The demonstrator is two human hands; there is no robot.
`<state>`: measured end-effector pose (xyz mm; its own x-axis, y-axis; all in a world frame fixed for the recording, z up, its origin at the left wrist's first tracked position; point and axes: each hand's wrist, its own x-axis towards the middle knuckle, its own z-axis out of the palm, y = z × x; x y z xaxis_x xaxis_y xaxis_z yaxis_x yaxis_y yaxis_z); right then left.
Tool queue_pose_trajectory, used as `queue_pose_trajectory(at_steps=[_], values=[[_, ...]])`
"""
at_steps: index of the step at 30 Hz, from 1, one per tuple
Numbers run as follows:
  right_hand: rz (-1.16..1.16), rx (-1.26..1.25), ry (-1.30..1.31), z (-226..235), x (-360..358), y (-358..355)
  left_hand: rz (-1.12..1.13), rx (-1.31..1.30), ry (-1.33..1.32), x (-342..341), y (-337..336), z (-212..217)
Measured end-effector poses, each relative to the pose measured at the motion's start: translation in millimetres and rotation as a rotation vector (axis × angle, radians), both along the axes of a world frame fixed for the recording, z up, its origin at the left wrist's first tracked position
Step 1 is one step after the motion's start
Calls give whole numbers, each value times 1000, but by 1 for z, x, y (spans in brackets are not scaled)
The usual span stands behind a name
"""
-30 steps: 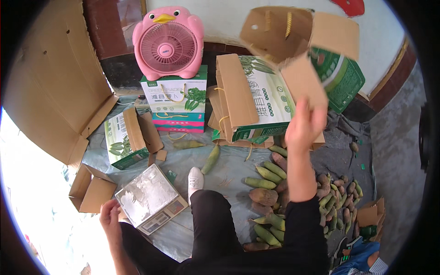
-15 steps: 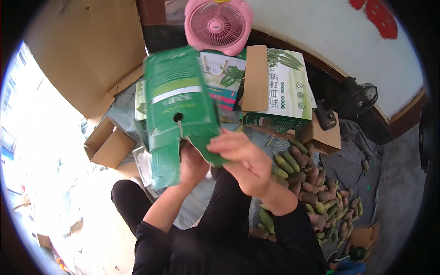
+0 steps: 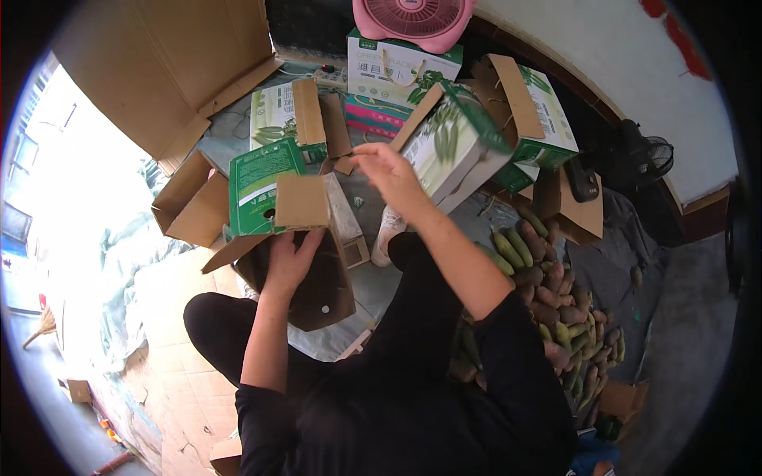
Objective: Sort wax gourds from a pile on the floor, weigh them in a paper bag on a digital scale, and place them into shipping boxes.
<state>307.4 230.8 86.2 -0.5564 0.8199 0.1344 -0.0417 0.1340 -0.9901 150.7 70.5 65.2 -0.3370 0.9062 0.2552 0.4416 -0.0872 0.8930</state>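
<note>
Cardboard everywhere in the head view, green-printed outside and plain brown inside. Left hand pressed, fingers spread and loosely curled, against the brown inner flap of a green folding carton, bracing the half-opened box against the lap so the flaps stay apart; no pinch grip to be seen, more a flat push than a hold. Right hand raised further forward, fingers closed on the edge of a second carton, green and white, tilted with one corner high, apparently held up by that edge alone so the box hangs clear of the floor. Behind both, stacked gift boxes with a pink fan standing on top, pushed back against the wall, seemingly as stock within reach. To the left, a large flattened brown sheet leaning upward, plus a small open brown box just beside the held carton. To the right of the legs, a heap of green and brown mangoes lying loose on a grey cloth, close by the right knee. Black trousers and a white shoe between the two cartons, seated posture keeping everything at arm's length.
</note>
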Motion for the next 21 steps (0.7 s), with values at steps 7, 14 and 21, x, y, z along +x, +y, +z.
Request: queue_pose_trajectory(at_steps=[7,14,21], values=[[-1,-16,-456,-20,61,26,-75,-66,149,-25,-17,-24],[310,67,-508,-19,18,-92,-133,-250,12,-20,5,0],[23,-118,-225,-89,2,-104,-398,-397,113,-8,21,10]])
